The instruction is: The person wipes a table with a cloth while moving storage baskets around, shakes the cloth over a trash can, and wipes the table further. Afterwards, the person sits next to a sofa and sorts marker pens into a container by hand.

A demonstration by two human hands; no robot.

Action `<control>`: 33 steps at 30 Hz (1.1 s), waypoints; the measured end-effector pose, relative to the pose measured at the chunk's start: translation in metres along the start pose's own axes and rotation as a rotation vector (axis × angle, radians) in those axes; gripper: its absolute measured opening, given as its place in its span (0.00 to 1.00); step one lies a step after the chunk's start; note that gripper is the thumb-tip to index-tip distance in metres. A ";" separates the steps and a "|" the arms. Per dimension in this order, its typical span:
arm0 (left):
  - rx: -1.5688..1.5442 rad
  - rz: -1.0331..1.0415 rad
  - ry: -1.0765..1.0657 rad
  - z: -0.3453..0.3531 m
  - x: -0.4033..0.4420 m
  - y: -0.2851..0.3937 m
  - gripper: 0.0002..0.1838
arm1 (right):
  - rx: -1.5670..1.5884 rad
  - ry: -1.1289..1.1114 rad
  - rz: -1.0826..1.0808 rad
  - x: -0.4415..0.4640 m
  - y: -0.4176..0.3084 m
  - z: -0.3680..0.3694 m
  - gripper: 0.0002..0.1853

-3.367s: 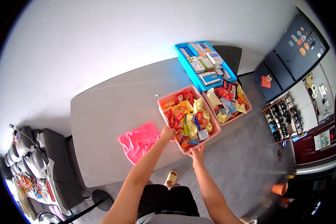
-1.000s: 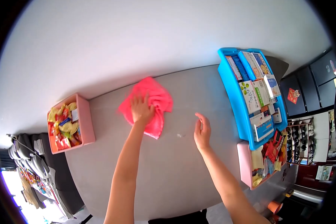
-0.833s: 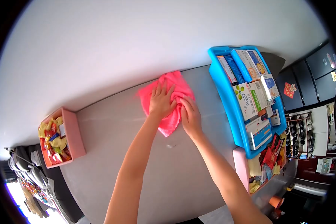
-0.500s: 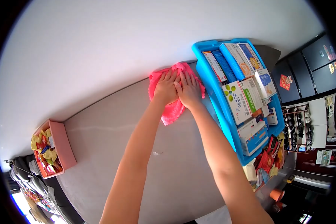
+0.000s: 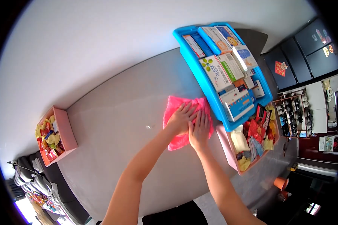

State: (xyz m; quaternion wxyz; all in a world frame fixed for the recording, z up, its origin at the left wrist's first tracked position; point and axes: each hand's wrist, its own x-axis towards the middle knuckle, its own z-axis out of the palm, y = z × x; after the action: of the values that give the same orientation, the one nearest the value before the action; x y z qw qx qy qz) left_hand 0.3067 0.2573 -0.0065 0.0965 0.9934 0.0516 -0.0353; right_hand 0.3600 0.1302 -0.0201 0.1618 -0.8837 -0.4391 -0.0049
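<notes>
Room: pale, smooth wall [image 5: 101, 45] behind the blue tub; dark panelled cabinet [image 5: 294, 63] with a red paper decoration [image 5: 280, 68] beyond it to the right.
Table: matte grey top [image 5: 109, 150] with faint light veining and a rounded far edge, reaching left from the blue tub.
Blue tub: glossy rectangular plastic tub [image 5: 203, 84], packed with flat-sided cardboard boxes [image 5: 215, 73] in white, blue and green.
Cloth: fluffy, bright pink cloth [image 5: 174, 105], rumpled on the table just left of the blue tub's near half.
Left hand: bare hand [image 5: 183, 118] laid flat on the cloth, fingers extended, gripping nothing visible.
Right hand: bare hand [image 5: 199, 131] also flat on the cloth, fingers straight and close together, touching the left hand.
Near snack bin: pale pink plastic bin [image 5: 229, 152] of crinkly wrapped packets [image 5: 256, 131], at the blue tub's near end, partly covered by it in view.
Far-left snack bin: boxy pink plastic bin [image 5: 66, 131], well left of the blue tub, holding yellow and red packets [image 5: 49, 139].
Change: the cloth and both hands have moved from beside the blue tub's far end toward its near end.
</notes>
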 end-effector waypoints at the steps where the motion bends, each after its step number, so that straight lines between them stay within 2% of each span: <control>1: -0.019 0.013 -0.007 0.003 -0.010 0.015 0.33 | -0.001 0.002 -0.004 -0.019 0.004 -0.007 0.33; 7: -0.093 0.083 -0.163 0.015 -0.081 0.104 0.34 | 0.066 -0.140 0.033 -0.134 0.000 -0.054 0.33; 10: -0.113 0.166 -0.189 0.012 -0.086 0.103 0.34 | 0.100 -0.192 0.090 -0.142 -0.004 -0.063 0.33; 12: -0.115 0.260 -0.227 0.010 -0.074 0.089 0.34 | 0.128 -0.131 0.076 -0.129 -0.005 -0.054 0.32; 15: -0.224 0.283 -0.071 0.021 -0.032 0.042 0.33 | 0.195 0.002 0.037 -0.079 0.004 -0.023 0.30; 18: -0.130 0.263 0.003 0.008 0.020 -0.023 0.31 | 0.227 0.093 0.000 0.005 0.009 0.011 0.29; 20: -0.118 0.231 0.048 -0.001 0.044 -0.072 0.30 | 0.198 0.030 0.037 0.059 -0.005 0.027 0.29; 22: -0.150 0.174 0.099 -0.009 0.049 -0.126 0.29 | 0.187 0.060 -0.050 0.111 -0.024 0.046 0.29; 25: -0.186 0.026 0.226 -0.022 0.029 -0.194 0.30 | 0.169 -0.078 -0.087 0.172 -0.070 0.065 0.29; 28: -0.141 -0.189 0.232 -0.024 -0.005 -0.234 0.31 | 0.136 -0.252 -0.104 0.205 -0.125 0.070 0.29; 33: -0.104 -0.333 0.295 -0.023 -0.081 -0.254 0.34 | 0.070 -0.374 -0.305 0.199 -0.188 0.081 0.29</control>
State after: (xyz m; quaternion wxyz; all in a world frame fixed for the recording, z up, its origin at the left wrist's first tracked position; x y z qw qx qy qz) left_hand 0.1997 0.5014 -0.0256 0.1316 0.9593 0.2300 0.0976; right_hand 0.3256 0.4138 -0.0140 0.1056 -0.7865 -0.5898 0.1495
